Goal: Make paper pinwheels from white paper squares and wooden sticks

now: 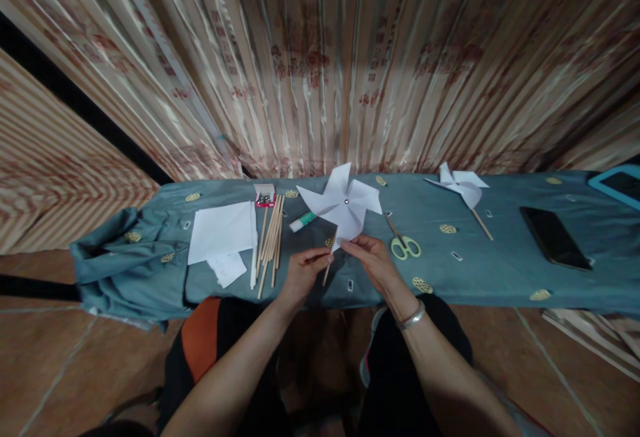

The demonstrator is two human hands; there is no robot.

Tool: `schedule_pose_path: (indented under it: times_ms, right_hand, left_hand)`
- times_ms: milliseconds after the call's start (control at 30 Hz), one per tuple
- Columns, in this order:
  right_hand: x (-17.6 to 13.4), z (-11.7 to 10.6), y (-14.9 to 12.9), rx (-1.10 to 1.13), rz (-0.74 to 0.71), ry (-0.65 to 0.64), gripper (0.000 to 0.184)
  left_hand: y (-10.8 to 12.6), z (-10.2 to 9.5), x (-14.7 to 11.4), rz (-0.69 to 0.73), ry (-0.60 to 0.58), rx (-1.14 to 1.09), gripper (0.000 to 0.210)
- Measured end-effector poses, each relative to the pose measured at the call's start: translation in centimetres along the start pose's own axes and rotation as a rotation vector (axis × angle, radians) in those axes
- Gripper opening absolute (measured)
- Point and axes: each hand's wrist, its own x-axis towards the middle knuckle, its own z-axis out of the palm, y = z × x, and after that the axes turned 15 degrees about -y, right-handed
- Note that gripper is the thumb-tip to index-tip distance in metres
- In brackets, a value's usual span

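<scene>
A white paper pinwheel [345, 198] with a silver pin at its centre is held up over the middle of the table. My left hand [306, 270] is closed on its thin wooden stick, just below the paper. My right hand [369, 257] pinches the lower blade of the pinwheel between thumb and fingers. Behind the pinwheel lies a white and green glue stick [303, 221], partly covered by a blade. Green-handled scissors [404, 244] rest just right of my right hand.
Left of my hands are several wooden sticks [271, 240], a small red box [265, 196] of pins, white paper sheets [223, 229] and a paper scrap [227, 268]. Rightward lie another pinwheel [460, 186], a black phone [555, 237] and a blue-framed device [620, 185]. A curtain [320, 77] hangs behind.
</scene>
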Motion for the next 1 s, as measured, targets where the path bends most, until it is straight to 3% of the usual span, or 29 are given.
schedule_pose_path:
  times_ms: [300,467,600,733,833,1000]
  right_hand:
    - [0.5,-4.7,-0.7,-0.052,-0.176,0.349,0.03]
    - [0.9,-5.5,-0.9,-0.118,-0.293,0.451,0.029]
    - [0.6,-4.6,-0.6,-0.142,-0.216,0.365,0.03]
    - [0.1,-2.1,0.1,-0.175,-0.057,0.118,0.031]
    - [0.0,-0.2,0.5,-0.186,-0.042,-0.005,0.029]
    - [0.1,1.0,0.8,-0.077,-0.021,0.038,0.026]
  left_hand:
    - [0.4,-0.6,0.0,-0.003,0.048,0.0,0.035]
    - [0.3,-0.6,-0.2,-0.038,0.016,-0.035,0.033]
    - [0.5,-0.4,-0.1,-0.06,0.01,-0.12,0.036]
    - [0.7,0.0,0.1,-0.066,0.023,-0.221,0.039]
    - [0.7,0.4,0.1,-0.062,-0.013,-0.23,0.038]
    - [0.6,0.7,0.1,-0.051,-0.068,-0.193,0.039]
